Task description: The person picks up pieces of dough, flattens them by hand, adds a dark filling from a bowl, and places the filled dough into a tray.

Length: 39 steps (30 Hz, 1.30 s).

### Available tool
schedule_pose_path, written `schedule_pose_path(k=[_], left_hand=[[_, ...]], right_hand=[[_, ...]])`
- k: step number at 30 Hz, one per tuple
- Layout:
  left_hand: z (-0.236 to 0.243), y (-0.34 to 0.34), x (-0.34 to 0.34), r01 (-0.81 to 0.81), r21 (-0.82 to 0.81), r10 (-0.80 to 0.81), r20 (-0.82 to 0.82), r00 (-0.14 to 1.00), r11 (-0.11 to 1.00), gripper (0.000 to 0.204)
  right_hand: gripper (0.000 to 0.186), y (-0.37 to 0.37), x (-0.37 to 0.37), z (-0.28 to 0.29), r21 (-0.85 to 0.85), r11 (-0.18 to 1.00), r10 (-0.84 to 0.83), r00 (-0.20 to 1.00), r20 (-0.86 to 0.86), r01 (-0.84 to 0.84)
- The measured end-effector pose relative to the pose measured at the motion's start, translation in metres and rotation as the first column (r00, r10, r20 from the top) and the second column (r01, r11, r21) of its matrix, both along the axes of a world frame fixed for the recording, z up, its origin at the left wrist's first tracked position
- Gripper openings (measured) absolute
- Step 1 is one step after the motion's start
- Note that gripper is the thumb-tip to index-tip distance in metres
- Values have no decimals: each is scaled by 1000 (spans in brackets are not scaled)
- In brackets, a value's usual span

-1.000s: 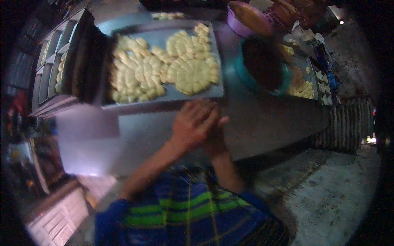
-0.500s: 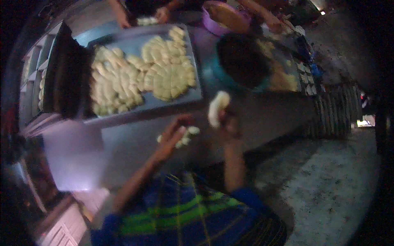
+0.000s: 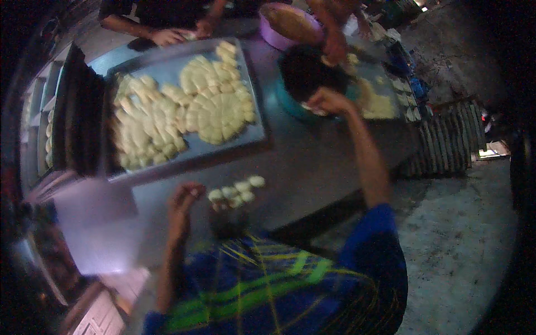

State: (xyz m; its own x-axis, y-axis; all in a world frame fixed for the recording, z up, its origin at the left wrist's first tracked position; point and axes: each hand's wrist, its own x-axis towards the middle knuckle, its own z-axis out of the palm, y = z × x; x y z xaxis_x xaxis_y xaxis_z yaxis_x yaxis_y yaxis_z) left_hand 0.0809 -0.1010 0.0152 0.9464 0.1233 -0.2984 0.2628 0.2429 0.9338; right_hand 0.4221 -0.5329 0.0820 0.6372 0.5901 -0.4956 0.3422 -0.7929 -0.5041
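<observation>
My right hand (image 3: 330,102) reaches over the near rim of a teal basin (image 3: 287,100) with a dark inside. Its fingers are pinched together, and a small whitish bit shows at the tips, too blurred to name. Nearer to me, my left hand (image 3: 187,195) hovers over the metal table just left of a cluster of small pale dough balls (image 3: 237,191). Blur hides whether its fingers are closed. Beyond it lies a large metal tray (image 3: 245,146) covered with rows of pale, shaped dough pieces (image 3: 218,114).
Across the table, another person's hands (image 3: 170,37) work behind the tray. A second person's hand (image 3: 335,47) is at the basin's far side, near a purple tub (image 3: 273,36). Yellowish crumbs (image 3: 379,106) lie to the right. Shelving (image 3: 50,106) stands at left.
My right hand has moved forward and right to the basin; the long dough piece it held no longer shows. My left hand has drawn left, off the dough balls.
</observation>
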Motion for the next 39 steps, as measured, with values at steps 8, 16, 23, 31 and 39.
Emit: schedule_pose_path(k=[8,16,23,31,39], left_hand=[[-9,-5,2,35,-172,-45,-54,998,985,30],[29,-80,49,187,-707,-330,-69,942,682,49],[50,-77,40,11,-825,-164,-99,981,564,42],[52,-60,48,-149,-692,95,-116,989,707,36],[63,-44,41,46,-72,-34,158,987,996,20]], right_hand=[[22,8,-16,33,97,993,-66,998,23,64],[58,139,-170,21,649,368,-81,718,-691,666],[63,196,-225,-6,653,92,55,651,-757,752],[36,202,-243,-29,941,199,-287,934,-212,275],[34,198,-244,23,568,789,-175,802,571,-232]])
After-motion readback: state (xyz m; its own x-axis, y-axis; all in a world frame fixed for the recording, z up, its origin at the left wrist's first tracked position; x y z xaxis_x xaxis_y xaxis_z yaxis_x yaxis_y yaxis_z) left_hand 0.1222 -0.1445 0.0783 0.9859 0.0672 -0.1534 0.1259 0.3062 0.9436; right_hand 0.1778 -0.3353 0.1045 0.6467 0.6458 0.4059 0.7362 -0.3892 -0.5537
